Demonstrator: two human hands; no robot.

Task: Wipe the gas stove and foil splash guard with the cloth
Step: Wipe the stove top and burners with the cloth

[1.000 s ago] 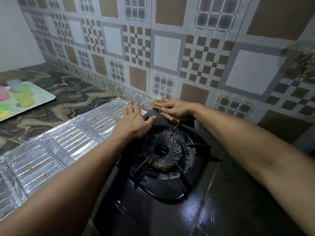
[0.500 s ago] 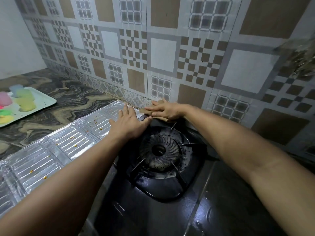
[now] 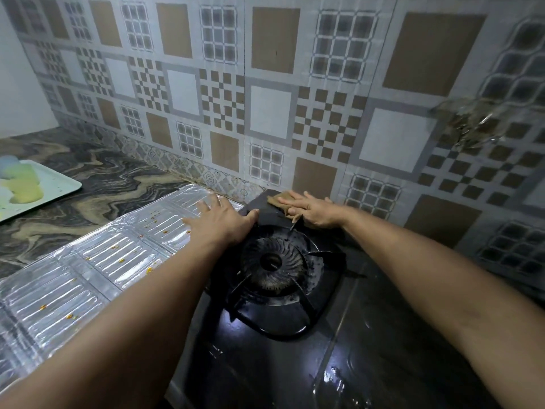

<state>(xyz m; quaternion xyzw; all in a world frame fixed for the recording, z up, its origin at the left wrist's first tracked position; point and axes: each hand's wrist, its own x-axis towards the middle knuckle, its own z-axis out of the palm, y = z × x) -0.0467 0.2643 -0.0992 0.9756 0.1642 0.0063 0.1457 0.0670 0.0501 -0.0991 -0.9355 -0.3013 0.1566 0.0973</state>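
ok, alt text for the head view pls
A person's right hand presses a brown cloth on the black gas stove's back corner; the left hand rests flat on the speckled foil splash guard.

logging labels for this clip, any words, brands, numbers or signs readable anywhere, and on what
None: no text can be read anywhere in the head view.
gas stove: glossy black top, no brand or marking shows.
foil splash guard: only embossed ribs and orange specks.
wall tiles: only square and checker patterns.
cloth under the right hand: plain brown.
tray: no print visible.
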